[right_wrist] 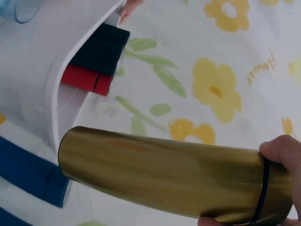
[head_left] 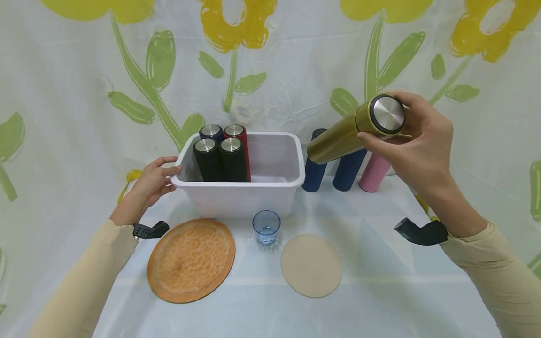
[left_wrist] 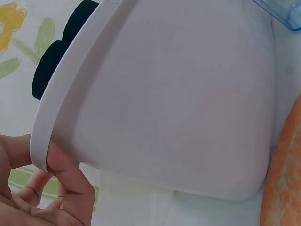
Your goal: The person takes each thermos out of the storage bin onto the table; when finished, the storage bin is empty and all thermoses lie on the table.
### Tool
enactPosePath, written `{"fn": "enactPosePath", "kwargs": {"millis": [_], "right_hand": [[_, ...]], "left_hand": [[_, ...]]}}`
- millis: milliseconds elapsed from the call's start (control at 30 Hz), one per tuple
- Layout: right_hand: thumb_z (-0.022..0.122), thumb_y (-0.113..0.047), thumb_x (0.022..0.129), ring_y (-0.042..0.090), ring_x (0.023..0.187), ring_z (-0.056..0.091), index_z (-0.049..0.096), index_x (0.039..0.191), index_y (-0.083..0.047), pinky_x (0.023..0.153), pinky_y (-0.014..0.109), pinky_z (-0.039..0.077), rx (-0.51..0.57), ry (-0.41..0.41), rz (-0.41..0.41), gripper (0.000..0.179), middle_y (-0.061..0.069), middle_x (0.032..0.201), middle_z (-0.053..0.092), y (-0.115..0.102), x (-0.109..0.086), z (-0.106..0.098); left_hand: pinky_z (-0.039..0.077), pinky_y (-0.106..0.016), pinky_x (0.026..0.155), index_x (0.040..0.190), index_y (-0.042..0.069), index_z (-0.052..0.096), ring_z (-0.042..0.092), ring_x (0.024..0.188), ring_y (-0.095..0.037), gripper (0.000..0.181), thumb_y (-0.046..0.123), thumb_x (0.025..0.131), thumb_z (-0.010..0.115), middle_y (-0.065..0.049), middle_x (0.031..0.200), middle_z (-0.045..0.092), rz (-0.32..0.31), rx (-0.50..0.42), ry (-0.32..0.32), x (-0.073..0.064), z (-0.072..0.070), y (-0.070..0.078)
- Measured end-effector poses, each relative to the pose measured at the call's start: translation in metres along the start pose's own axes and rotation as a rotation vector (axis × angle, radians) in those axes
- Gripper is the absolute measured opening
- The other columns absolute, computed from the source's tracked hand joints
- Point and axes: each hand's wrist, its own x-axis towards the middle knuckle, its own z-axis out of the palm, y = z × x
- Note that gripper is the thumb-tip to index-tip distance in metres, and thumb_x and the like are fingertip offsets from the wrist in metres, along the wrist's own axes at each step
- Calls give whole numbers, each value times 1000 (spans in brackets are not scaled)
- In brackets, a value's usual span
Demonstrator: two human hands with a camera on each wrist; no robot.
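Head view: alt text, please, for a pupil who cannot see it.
A right hand holds a gold flask tilted in the air; the left hand grips a white tub containing four flasks. A glass stands in front.

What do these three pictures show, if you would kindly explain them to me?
There is no machine here, just a person working bare-handed. The widest picture is taken from the head; the other two, from the left and right wrists. The left hand grips the rim of a white tub with four flasks standing inside. The right hand holds a gold flask, tilted in the air. On the table are two blue flasks, a pink flask, an orange round mat, a glass and a beige disc.
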Motion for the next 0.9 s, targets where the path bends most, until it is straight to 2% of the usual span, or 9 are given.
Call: {"fn": "enactPosePath", "kwargs": {"millis": [100, 300, 633, 767, 900], "right_hand": [[86, 5, 70, 13, 91, 67, 65, 129, -8, 74, 15, 52, -45, -4, -13, 64, 5, 112, 70, 2, -4, -7], [86, 6, 68, 10, 87, 67, 66, 128, -6, 72, 13, 52, -64, -8, -14, 65, 3, 109, 69, 8, -9, -20], [86, 9, 67, 6, 83, 67, 66, 127, -4, 71, 11, 51, -105, 1, 57, 64, -5, 107, 68, 25, -20, -36], [87, 9, 66, 3, 81, 67, 66, 126, -4, 71, 10, 50, -130, 1, 65, 65, -8, 107, 68, 34, -20, -41], [87, 6, 68, 0, 78, 65, 67, 126, -6, 72, 9, 48, -179, 9, 114, 63, -12, 106, 67, 42, -21, -48]], "left_hand": [[51, -19, 78, 148, 16, 37, 54, 94, -16, 55, 30, 101, 60, 2, 126, 45, -7, -11, -3, 1, 1, 1], [51, -19, 74, 143, 18, 40, 54, 91, -16, 48, 27, 101, 60, 0, 124, 45, -13, -43, -12, 2, 3, 2], [51, -19, 75, 129, 28, 48, 53, 91, -16, 33, 26, 100, 63, 2, 121, 46, -35, -93, -12, 0, -2, 0], [51, -18, 75, 130, 28, 48, 53, 91, -15, 35, 26, 99, 64, 4, 121, 47, -41, -118, -10, 0, -3, 0], [51, -19, 73, 132, 26, 47, 53, 91, -15, 36, 25, 99, 64, 3, 120, 47, -45, -121, -18, 2, -1, 2]]}}
